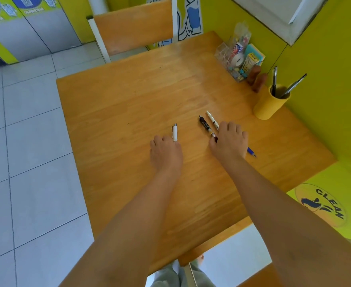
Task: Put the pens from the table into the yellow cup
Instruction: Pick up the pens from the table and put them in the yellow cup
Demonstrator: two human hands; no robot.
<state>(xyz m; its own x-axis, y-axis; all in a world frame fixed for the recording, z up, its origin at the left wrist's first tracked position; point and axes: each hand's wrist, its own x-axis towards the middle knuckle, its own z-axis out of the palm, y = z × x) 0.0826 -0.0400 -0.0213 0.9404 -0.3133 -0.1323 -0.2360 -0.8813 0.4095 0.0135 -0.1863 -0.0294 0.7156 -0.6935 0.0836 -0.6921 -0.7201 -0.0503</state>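
1. Reaching out with both arms, I have each hand down on the wooden table (129,104), because the loose pens lie within arm's length, in front of me.
2. My left hand (166,151) curls over the near end of the white pen (175,132); I cannot tell whether the fingers have closed on it.
3. My right hand (229,141) lies palm-down over the black pen (204,123), the slim white pen (212,119) and a blue pen (251,151) poking out behind it; any grip there is hidden.
4. The yellow cup (270,103) stands at the right, near the wall, already holding two pens, so my right hand has the shorter reach.
5. Beyond it stands a clear organiser (237,59); a chair (133,25) sits opposite, with pale tiled floor (25,162) on the left and bright green walls.
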